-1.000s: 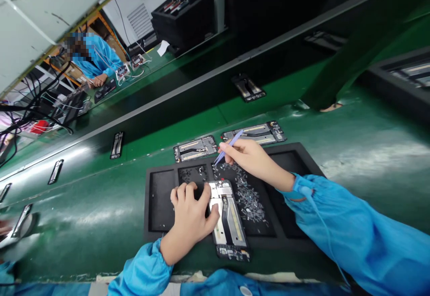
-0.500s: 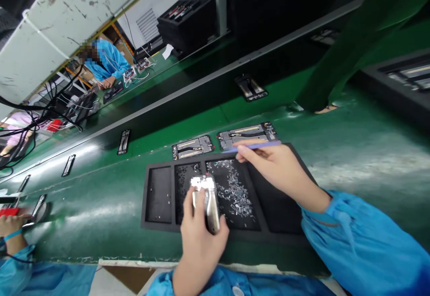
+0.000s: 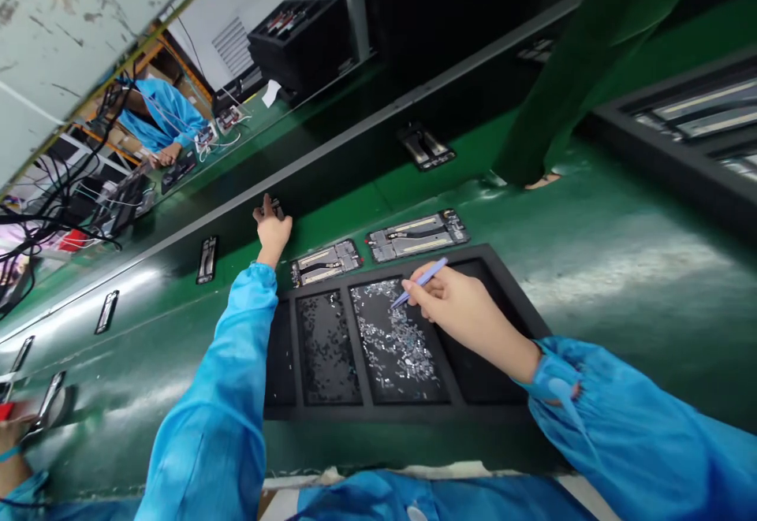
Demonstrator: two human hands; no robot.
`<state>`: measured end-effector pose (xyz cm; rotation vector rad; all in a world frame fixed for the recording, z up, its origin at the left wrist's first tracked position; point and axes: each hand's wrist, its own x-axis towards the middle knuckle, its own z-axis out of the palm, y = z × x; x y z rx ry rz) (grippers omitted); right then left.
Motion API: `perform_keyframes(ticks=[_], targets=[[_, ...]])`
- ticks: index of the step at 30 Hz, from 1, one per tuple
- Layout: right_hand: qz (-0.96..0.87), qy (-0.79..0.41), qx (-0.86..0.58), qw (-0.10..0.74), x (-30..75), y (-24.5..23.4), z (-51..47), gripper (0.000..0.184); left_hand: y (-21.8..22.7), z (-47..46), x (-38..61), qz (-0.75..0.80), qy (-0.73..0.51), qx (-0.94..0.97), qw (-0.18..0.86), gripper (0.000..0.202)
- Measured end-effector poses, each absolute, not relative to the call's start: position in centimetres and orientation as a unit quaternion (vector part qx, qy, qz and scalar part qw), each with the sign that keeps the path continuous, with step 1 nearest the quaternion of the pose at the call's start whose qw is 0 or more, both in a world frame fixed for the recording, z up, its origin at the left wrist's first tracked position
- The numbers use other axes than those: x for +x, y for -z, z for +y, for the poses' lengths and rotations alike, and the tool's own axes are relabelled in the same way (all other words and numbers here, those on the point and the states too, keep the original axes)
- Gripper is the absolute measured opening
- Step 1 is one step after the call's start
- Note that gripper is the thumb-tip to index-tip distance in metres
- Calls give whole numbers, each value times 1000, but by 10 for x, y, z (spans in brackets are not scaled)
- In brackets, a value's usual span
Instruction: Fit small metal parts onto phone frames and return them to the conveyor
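Meanwhile, left of frame centre, a worker's half-curled left hand (image 3: pixel 274 231) covers a phone frame (image 3: pixel 277 207), its grip unclear; right of centre, the right hand (image 3: pixel 453 300) pinches purple tweezers (image 3: pixel 434 269) over glinting parts (image 3: pixel 408 351) in a black tray (image 3: pixel 390 412).

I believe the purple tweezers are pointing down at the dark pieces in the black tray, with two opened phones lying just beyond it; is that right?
Not quite: in the head view, the purple tweezers point down at the silvery pieces in the black tray, with two opened phones lying just beyond it.
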<state>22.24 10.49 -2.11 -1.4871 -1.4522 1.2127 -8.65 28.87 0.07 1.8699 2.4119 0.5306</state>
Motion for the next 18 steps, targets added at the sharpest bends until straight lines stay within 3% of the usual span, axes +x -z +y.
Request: perform_keyframes(ticks=[5, 12, 18], targets=[[-577, -450, -586, 350, 221, 13, 105, 26, 12, 305, -109, 773, -164, 612, 18, 75], [-558, -472, -585, 350, 223, 15, 106, 24, -21, 265, -201, 886, -118, 447, -47, 42], [-492, -566, -534, 390, 226, 10, 112, 42, -39, 233, -230, 923, -98, 366, -62, 39]])
